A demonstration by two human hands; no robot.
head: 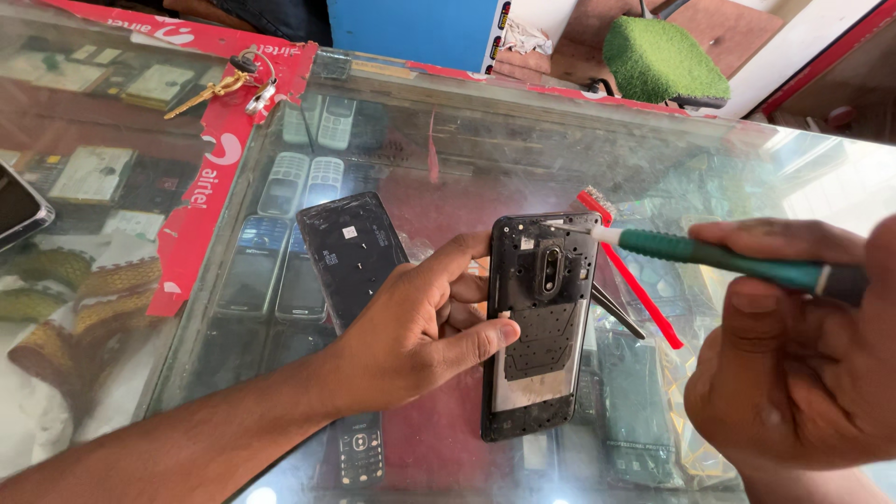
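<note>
While left hand (411,336) steadies one phone (539,322), right hand (793,373) holds one screwdriver (728,259).

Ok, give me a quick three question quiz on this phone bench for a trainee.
1. True or false: the left hand steadies the opened phone.
2. Which does the right hand hold? A red brush, B green-handled screwdriver, C keys.
3. Fill in: the screwdriver tip meets the phone near its ___ edge.

Key: 1 true. 2 B; the red brush lies on the glass counter and the keys sit far left. 3 top.
</note>
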